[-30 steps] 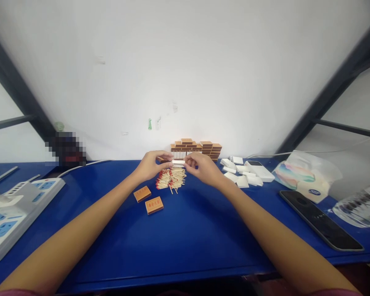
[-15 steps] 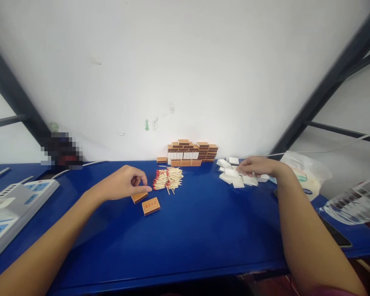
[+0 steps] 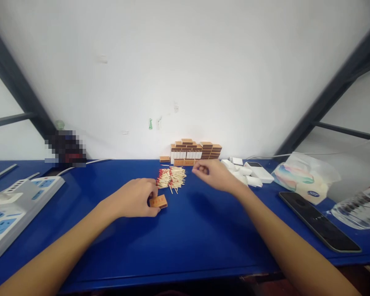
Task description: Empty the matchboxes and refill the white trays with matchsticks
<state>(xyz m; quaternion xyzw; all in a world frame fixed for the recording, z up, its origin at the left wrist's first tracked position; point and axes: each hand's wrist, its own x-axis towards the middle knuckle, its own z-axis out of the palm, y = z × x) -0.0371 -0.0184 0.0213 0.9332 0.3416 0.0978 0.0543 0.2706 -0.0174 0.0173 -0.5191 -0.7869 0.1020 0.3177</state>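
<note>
One orange cardboard matchbox [image 3: 160, 201] is pinched between thumb and fingers of the left hand [image 3: 135, 199], over a glossy blue bench [image 3: 185, 246]; the right hand [image 3: 211, 172] has its fingers curled together beside a single heap of red-tipped wooden matches [image 3: 172, 177], too many to count, and whether it grips anything cannot be told; one more matchbox lies near a tiered stack of boxes [image 3: 206, 150] against a scuffed pale wall [image 3: 185, 74]; two dark bars [image 3: 325, 94] slant up, one each side; at right, overlapping small white boxes [image 3: 243, 170], one smooth white device [image 3: 267, 176], one black phone [image 3: 320, 222] and one clear ribbed bottle [image 3: 350, 211]; at left, one white plastic power strip [image 3: 29, 209] with blue sockets.
</note>
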